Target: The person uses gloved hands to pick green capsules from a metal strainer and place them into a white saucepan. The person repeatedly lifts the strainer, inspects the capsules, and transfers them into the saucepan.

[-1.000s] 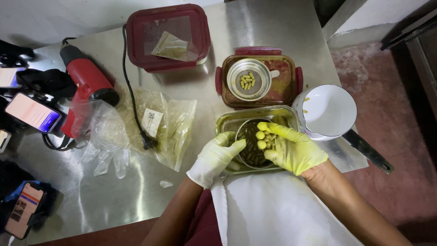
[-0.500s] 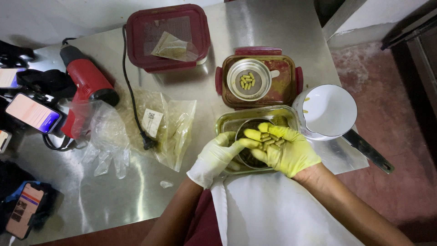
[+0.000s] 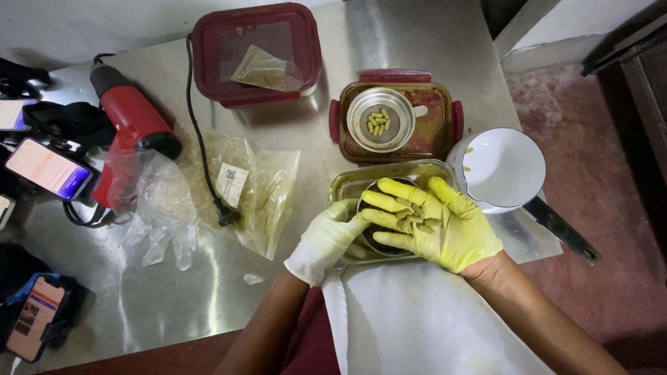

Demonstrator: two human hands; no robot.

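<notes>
Two gloved hands over a round metal sieve (image 3: 375,239): left hand (image 3: 326,239) gripped its rim, right hand (image 3: 445,222) cupped loose yellow-green capsules (image 3: 410,219), likely spilling if tilted.

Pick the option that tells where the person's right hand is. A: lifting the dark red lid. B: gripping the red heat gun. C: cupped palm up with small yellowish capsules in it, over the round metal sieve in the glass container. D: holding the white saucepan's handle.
C: the right hand, in a yellow-stained glove, lies palm up with small yellowish capsules in it, over the round metal sieve.
</notes>
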